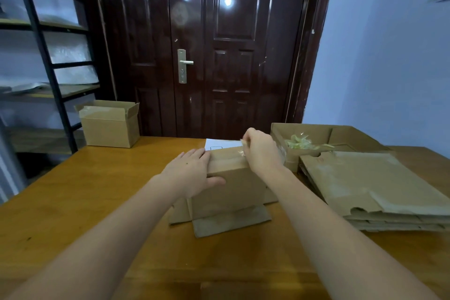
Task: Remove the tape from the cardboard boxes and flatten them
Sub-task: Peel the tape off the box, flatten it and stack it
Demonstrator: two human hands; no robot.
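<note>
Two hands on a cardboard box (231, 185), left hand (192, 173) flat with straight fingers, right hand (259, 151) fingers pinching tape (241, 153).

A wooden table (102, 202) carries a cardboard box (233, 187) at its middle, standing on splayed flaps. An open box (109, 124) sits at the far left corner, and a stack of flattened boxes (375, 190) lies at the right. Behind that stack rests an open box holding tape scraps (302, 142), and a white sheet (222, 145), perhaps paper, lies beyond the middle box.

Dim, bluish indoor light. Two bright glare spots sit on the glossy door (229, 44) at 12 o'clock, probably reflected ceiling lamps. Soft shadows lie on the desk (97, 190). Wide-angle distortion bends the shelf (43, 56) at 9 o'clock; edges look soft and slightly blurred.
</note>
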